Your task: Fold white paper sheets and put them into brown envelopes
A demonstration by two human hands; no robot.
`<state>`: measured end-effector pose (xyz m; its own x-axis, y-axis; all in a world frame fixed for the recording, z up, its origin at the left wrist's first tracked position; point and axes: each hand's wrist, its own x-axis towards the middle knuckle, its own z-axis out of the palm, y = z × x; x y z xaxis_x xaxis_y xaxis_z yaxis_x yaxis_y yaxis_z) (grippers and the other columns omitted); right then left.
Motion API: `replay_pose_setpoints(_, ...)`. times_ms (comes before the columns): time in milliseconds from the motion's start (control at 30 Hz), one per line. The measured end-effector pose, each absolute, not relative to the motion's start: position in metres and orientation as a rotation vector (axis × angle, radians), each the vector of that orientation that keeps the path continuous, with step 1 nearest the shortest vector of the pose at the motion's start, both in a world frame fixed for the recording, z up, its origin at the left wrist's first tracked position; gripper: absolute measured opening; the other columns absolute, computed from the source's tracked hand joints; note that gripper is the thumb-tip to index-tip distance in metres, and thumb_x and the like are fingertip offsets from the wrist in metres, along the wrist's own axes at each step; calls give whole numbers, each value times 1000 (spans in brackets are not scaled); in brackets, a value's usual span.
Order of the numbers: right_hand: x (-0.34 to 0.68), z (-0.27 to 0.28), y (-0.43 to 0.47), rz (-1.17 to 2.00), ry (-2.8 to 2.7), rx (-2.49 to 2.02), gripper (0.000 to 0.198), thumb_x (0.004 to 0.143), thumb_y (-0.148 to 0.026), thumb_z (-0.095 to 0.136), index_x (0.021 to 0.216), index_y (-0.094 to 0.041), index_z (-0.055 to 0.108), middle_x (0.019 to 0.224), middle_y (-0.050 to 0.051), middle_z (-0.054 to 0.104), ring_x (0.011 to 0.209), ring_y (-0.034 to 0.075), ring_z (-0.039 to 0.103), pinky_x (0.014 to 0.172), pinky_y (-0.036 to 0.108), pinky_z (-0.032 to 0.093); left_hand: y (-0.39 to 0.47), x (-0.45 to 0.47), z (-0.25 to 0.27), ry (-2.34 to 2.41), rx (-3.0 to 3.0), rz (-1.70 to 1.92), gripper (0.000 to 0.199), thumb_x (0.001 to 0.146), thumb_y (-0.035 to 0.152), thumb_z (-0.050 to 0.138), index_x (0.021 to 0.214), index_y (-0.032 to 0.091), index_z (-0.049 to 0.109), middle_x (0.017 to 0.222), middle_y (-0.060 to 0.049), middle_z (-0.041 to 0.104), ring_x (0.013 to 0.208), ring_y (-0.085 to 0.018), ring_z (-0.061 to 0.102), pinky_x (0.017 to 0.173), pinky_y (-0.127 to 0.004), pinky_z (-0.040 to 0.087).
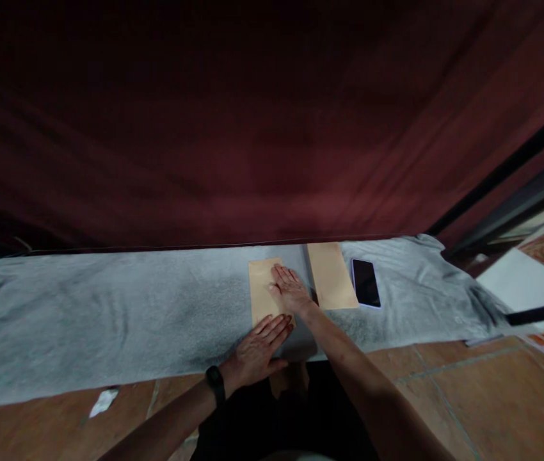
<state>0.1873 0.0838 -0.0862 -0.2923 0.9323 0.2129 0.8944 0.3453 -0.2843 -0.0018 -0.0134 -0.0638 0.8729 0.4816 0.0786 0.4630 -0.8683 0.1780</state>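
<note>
A tan piece of paper or envelope (261,288) lies flat on a grey cloth, with both my hands on it. Across its lower edge rests my left hand (262,346), fingers stretched out and a dark band on the wrist. My right hand (292,291) lies flat on its upper right part, fingers extended. Just to the right is a tan stack (333,276) of similar paper pieces or envelopes, untouched. Neither hand grips anything. Parts of the paper under my palms and fingers are hidden.
The grey cloth (157,307) covers a long narrow surface. A phone (366,283) lies right of the stack. Dark red fabric (262,160) hangs behind. A crumpled white scrap (104,402) is on the tiled floor (493,397). Dark bars (507,166) stand at the right.
</note>
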Motion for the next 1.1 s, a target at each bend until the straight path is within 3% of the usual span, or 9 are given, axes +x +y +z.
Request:
replay_pose_setpoints(200,192,-86,62,162,-2275,-1619,55,103,-34,40,154,-15,32,158,10,36,148,20,31,124,43,22,-13,-2,-67,723,2921,198,77,96,59,44,158,21,21,162,-9,32,150,-23,26,124,-41,17)
replay_pose_setpoints(433,206,-85,-8,110,-2308,-1508,52,106,-33,32,154,-15,33,159,10,35,148,20,32,122,43,26,-13,-2,-69,746,2912,203,73,94,62,45,152,18,37,154,-12,45,147,-25,34,123,-42,19)
replay_pose_setpoints(533,208,-84,-35,100,-2278,-1502,52,105,-35,35,154,-15,34,157,10,39,145,20,37,122,43,28,-13,-2,-67,750,2929,165,72,93,62,48,150,17,40,155,-13,43,148,-26,32,123,-43,19)
replay_pose_setpoints(700,214,-81,-62,69,-2283,-1514,54,104,-34,41,154,-15,34,155,11,42,144,21,39,120,43,31,-15,0,-62,744,2949,131,79,94,61,46,155,15,26,162,-13,31,151,-24,24,123,-41,20)
replay_pose_setpoints(867,221,-74,-75,75,-2342,-1526,59,102,-35,46,155,-16,32,157,10,40,144,23,39,121,45,29,-27,-8,-66,834,2934,242,75,98,55,42,158,17,18,162,-11,31,150,-22,26,122,-40,23)
replay_pose_setpoints(1000,224,-73,-85,87,-2324,-1520,60,100,-35,49,155,-19,32,155,8,43,141,25,42,121,46,28,-42,-26,-70,972,2923,317,69,99,52,43,155,14,28,159,-14,36,147,-24,34,118,-41,32)
replay_pose_setpoints(1100,222,-76,-88,100,-2253,-1552,54,100,-33,48,152,-21,38,152,7,48,139,24,45,120,46,28,-48,-32,-69,1121,2895,361,54,101,43,41,147,13,43,150,-14,49,139,-25,46,112,-42,40)
